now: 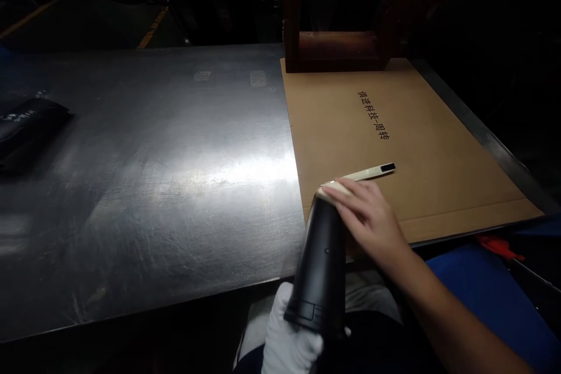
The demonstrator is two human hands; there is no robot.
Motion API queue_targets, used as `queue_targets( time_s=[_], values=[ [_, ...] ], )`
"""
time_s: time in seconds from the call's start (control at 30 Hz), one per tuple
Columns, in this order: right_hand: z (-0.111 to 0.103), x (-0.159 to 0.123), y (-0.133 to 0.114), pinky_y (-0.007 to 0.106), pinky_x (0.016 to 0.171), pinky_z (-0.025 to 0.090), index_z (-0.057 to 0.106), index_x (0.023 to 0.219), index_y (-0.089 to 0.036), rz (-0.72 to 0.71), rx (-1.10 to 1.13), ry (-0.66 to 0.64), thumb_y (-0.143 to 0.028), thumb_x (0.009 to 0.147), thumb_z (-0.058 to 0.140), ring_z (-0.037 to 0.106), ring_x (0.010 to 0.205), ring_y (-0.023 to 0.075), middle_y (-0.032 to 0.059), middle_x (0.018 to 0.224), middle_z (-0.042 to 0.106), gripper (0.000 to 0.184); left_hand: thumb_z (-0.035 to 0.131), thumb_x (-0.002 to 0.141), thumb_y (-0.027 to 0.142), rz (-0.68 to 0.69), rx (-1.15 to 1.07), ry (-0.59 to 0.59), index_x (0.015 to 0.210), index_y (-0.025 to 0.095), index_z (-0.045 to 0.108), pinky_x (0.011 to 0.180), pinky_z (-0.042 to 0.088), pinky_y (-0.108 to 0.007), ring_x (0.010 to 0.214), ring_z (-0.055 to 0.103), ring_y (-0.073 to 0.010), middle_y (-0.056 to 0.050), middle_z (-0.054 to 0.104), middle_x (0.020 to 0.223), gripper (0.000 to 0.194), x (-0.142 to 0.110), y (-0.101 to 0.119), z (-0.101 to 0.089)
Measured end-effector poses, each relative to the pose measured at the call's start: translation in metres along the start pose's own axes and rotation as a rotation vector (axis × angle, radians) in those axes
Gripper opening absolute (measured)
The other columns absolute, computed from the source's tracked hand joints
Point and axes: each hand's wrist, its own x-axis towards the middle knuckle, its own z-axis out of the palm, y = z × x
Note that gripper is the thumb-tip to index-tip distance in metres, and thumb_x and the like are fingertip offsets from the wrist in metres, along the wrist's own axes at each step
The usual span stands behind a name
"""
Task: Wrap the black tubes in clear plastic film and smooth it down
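A tapered black plastic housing point(323, 254) is held tilted over the table's front edge. My left hand point(289, 333), in a white glove, is closed around its lower end; some of the fingers are hidden behind it. At the upper end, my bare right hand point(372, 219) presses a cream-coloured pad or folded cloth point(335, 190) against the rim, its fingers closed over it. Just beyond those fingers, a slim off-white tool with a black end point(370, 173) lies on the cardboard sheet point(421, 146).
The scratched metal table point(175, 198) extends to the left, with a dark object bearing white marks point(33, 123) at its far left. A reddish-brown frame point(337, 52) stands at the back of the cardboard. A red-handled tool point(499, 247) and blue material point(473, 286) are at lower right.
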Motion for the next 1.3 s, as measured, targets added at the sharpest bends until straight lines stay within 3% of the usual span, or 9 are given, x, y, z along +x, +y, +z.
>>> queue_targets(
  time_s=[0.1, 0.3, 0.57, 0.73, 0.87, 0.93, 1.03, 1.13, 1.3],
  values=[
    [-0.001, -0.003, -0.001, 0.042, 0.096, 0.045, 0.064, 0.118, -0.03, -0.02, 0.006, -0.042, -0.016, 0.088, 0.049, 0.048, 0.11, 0.0233, 0.0027, 0.127, 0.057, 0.036, 0.087, 0.04, 0.052, 0.007, -0.001, -0.016, 0.069, 0.025, 0.049, 0.043, 0.053, -0.03, 0.048, 0.065, -0.0208, 0.003, 0.065, 0.058, 0.055, 0.002, -0.001, -0.003],
    [-0.001, -0.008, 0.0, 0.041, 0.096, 0.044, 0.067, 0.114, -0.025, 0.006, -0.004, 0.013, -0.015, 0.088, 0.049, 0.049, 0.106, 0.0226, 0.0053, 0.122, 0.061, 0.034, 0.085, 0.042, 0.055, 0.034, 0.028, -0.063, 0.074, 0.026, 0.053, 0.044, 0.053, -0.029, 0.05, 0.067, -0.0205, 0.004, 0.064, 0.059, 0.053, 0.005, -0.007, -0.012],
    [0.001, -0.005, 0.0, 0.043, 0.099, 0.043, 0.066, 0.114, -0.027, 0.049, 0.048, 0.051, -0.017, 0.088, 0.049, 0.051, 0.11, 0.0225, 0.0043, 0.12, 0.063, 0.033, 0.085, 0.041, 0.056, 0.044, 0.028, -0.036, 0.073, 0.024, 0.049, 0.045, 0.049, -0.028, 0.048, 0.065, -0.0191, 0.002, 0.067, 0.057, 0.059, 0.004, -0.003, -0.007],
    [-0.024, -0.054, 0.006, 0.037, 0.1, 0.044, 0.063, 0.117, -0.034, 0.222, 0.301, -0.011, -0.025, 0.089, 0.055, 0.053, 0.116, 0.0198, -0.0006, 0.124, 0.06, 0.031, 0.083, 0.045, 0.057, 0.058, 0.036, -0.038, 0.072, 0.023, 0.049, 0.045, 0.047, -0.027, 0.048, 0.063, -0.0174, 0.002, 0.065, 0.058, 0.055, -0.001, 0.0, -0.005],
    [-0.036, -0.075, 0.028, 0.04, 0.105, 0.039, 0.063, 0.116, -0.032, 0.419, 0.335, 0.159, -0.032, 0.088, 0.057, 0.051, 0.12, 0.0214, 0.0003, 0.124, 0.061, 0.029, 0.067, 0.077, 0.046, 0.082, 0.061, -0.02, 0.093, 0.018, 0.06, 0.058, 0.054, -0.031, 0.066, 0.064, -0.0167, -0.002, 0.067, 0.081, 0.033, -0.005, 0.001, -0.006],
    [-0.034, -0.064, 0.033, 0.041, 0.106, 0.038, 0.064, 0.115, -0.031, 0.397, 0.304, 0.17, -0.032, 0.087, 0.057, 0.051, 0.12, 0.022, 0.0009, 0.125, 0.06, 0.029, 0.056, 0.088, 0.035, 0.1, 0.076, 0.01, 0.107, 0.016, 0.059, 0.068, 0.055, -0.035, 0.081, 0.064, -0.0176, -0.006, 0.065, 0.101, 0.027, -0.006, 0.001, -0.006],
    [-0.022, -0.033, 0.028, 0.042, 0.106, 0.038, 0.065, 0.115, -0.032, 0.259, 0.27, 0.119, -0.03, 0.088, 0.056, 0.052, 0.118, 0.0214, 0.0006, 0.124, 0.061, 0.028, 0.056, 0.089, 0.031, 0.133, 0.089, 0.047, 0.117, 0.017, 0.055, 0.078, 0.053, -0.041, 0.095, 0.062, -0.021, -0.009, 0.06, 0.116, 0.032, -0.004, 0.001, -0.005],
    [-0.007, -0.011, 0.013, 0.041, 0.104, 0.04, 0.065, 0.116, -0.03, 0.117, 0.216, 0.085, -0.026, 0.088, 0.054, 0.052, 0.115, 0.021, 0.0022, 0.123, 0.062, 0.03, 0.056, 0.088, 0.031, 0.164, 0.095, 0.058, 0.118, 0.017, 0.055, 0.08, 0.053, -0.042, 0.097, 0.061, -0.0217, -0.009, 0.059, 0.118, 0.033, -0.002, -0.001, -0.004],
    [0.006, -0.014, -0.005, 0.039, 0.095, 0.047, 0.064, 0.117, -0.03, 0.036, 0.095, 0.037, -0.022, 0.089, 0.05, 0.05, 0.107, 0.0217, 0.0028, 0.128, 0.058, 0.032, 0.057, 0.088, 0.03, 0.172, 0.092, 0.023, 0.111, 0.016, 0.058, 0.068, 0.055, -0.034, 0.083, 0.063, -0.0174, -0.007, 0.063, 0.105, 0.026, -0.002, -0.005, -0.006]
  ],
)
